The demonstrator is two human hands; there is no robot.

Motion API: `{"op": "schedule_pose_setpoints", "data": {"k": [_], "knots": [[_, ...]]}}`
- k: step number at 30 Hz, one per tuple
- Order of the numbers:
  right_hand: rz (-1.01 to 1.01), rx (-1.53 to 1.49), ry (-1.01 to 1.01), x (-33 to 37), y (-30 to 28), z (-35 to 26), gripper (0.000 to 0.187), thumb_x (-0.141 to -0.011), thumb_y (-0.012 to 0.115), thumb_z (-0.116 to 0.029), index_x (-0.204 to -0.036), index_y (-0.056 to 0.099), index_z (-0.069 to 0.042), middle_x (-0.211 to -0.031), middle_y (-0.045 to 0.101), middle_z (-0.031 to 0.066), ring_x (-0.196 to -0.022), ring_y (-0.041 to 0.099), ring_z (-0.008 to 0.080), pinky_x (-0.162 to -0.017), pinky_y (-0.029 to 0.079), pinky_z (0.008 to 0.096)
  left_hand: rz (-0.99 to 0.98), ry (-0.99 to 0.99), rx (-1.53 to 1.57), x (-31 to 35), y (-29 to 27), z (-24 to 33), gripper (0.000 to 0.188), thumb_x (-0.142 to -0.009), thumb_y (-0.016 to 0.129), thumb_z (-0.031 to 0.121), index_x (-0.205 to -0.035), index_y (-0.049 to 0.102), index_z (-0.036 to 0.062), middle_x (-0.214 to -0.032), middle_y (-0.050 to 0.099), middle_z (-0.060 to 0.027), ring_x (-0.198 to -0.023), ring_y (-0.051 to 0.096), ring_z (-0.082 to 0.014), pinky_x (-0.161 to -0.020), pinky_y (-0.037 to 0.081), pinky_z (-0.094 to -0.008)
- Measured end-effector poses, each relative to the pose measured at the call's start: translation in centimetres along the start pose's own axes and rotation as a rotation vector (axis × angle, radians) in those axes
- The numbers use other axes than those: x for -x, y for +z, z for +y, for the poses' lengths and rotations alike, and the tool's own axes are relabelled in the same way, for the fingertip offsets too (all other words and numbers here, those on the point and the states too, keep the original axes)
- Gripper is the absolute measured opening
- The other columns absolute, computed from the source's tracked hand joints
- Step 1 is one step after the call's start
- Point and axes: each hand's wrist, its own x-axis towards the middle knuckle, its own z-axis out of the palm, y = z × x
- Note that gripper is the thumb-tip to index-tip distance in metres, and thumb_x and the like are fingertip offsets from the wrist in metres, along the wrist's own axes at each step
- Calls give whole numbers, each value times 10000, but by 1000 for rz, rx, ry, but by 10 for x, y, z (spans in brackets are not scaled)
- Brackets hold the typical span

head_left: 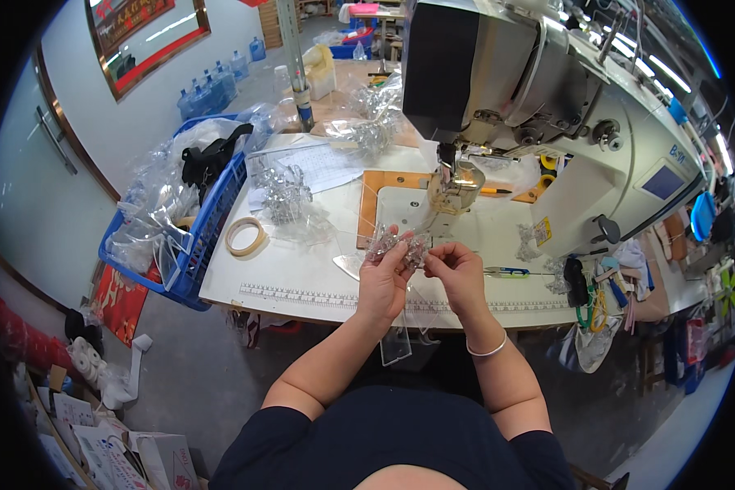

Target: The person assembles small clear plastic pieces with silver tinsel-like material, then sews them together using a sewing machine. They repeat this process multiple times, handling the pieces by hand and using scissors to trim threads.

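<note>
My left hand point(386, 278) and my right hand point(456, 268) are raised together over the white table's front edge point(302, 296), both gripping a small bunch of clear plastic pieces point(400, 243). The bunch sits between my fingertips, just in front of the needle and presser foot point(452, 189) of the large industrial sewing machine point(563, 122). A silver bracelet circles my right wrist. A clear flat plastic piece point(396, 347) hangs below the table edge between my forearms.
A roll of tape point(246, 236) and a heap of clear plastic pieces point(286, 194) lie left on the table. A blue basket point(208, 224) with plastic bags stands at the left edge. Small blue-handled snips point(508, 272) lie right of my hands. Boxes sit on the floor.
</note>
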Motion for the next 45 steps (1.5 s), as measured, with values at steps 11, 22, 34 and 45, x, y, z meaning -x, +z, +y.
{"op": "schedule_pose_setpoints", "data": {"k": [11, 22, 34, 45], "knots": [[-108, 1147, -1101, 15, -12, -1, 428, -657, 685, -56, -1070, 574, -80, -1140, 566, 82, -1082, 520, 264, -964, 378, 426, 8, -148, 86, -8, -17, 2, 401, -900, 553, 73, -1274, 411, 92, -1161, 569, -114, -1036, 590, -210, -882, 505, -368], [-195, 841, -728, 11, -1, -19, 587, -617, 789, -119, -1158, 567, -75, -1262, 482, 105, -1214, 375, 338, -1018, 308, 439, 23, 15, -26, 0, -7, 1, 364, -886, 568, 35, -1236, 471, 48, -1112, 599, -105, -971, 576, -161, -868, 464, -308], [-239, 1303, -1208, 0, -10, -16, 260, -732, 614, -130, -992, 624, -127, -1074, 532, 56, -1080, 496, 249, -968, 378, 434, 101, -170, 14, -6, -20, 0, 326, -872, 605, 89, -1190, 535, 103, -1019, 620, -27, -879, 572, -112, -814, 437, -292], [-302, 1080, -832, -7, -5, -37, 136, -788, 603, -116, -890, 626, -29, -928, 592, 62, -877, 560, 221, -774, 444, 346, -47, -7, -176, 16, -7, 6, 396, -851, 648, 100, -1219, 512, 45, -1089, 582, -41, -972, 548, -121, -861, 430, -299]]}}
